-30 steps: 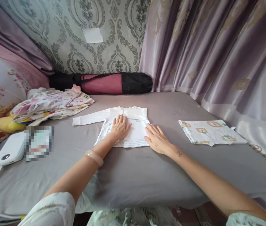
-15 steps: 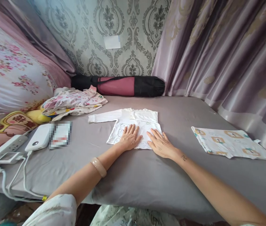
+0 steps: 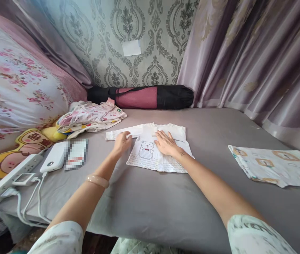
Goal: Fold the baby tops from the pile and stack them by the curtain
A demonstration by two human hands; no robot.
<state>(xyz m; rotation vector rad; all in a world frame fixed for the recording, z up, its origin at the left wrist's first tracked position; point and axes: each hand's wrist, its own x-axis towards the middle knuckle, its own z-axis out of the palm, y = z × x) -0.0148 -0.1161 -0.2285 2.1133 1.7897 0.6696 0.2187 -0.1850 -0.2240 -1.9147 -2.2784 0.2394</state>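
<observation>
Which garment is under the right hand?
The white shirt with the bear drawing; the folded printed cloth and the heaped clothes lie away from that hand.

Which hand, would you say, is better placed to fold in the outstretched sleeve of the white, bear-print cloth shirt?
Probably the left: the left hand is already at the outstretched sleeve, while the right hand lies on the white, bear-print cloth shirt, farther from that sleeve.

A white shirt (image 3: 163, 165) lies spread on the grey sheet (image 3: 144, 208).
The right hand (image 3: 166, 143) is flat on it, beside the bear print (image 3: 146, 150). The left hand (image 3: 122, 143) is at the sleeve (image 3: 111, 135); the touching is not clear. Folded cloth (image 3: 274, 164) lies well apart.
</observation>
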